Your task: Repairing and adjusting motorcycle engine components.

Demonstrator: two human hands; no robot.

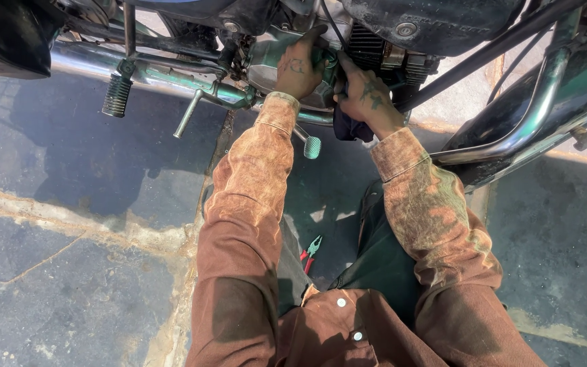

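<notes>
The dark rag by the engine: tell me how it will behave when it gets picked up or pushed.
The dark rag hangs in loose folds under the right hand, so it is probably floppy and light. It looks like soft cloth, so likely not fragile, and it should bunch rather than roll. Being next to the engine cover, it may be oily, though that is unclear.

engine cover (266, 64): smooth metal | exhaust pipe (531, 122): glossy chrome | rag (349, 129): dark cloth, probably | pavement (69, 272): rough stone

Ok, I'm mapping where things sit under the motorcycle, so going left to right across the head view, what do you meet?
Ribbed black footpeg → bare metal lever → left hand on the engine cover → right hand holding a dark cloth → curved chrome bar.
</notes>
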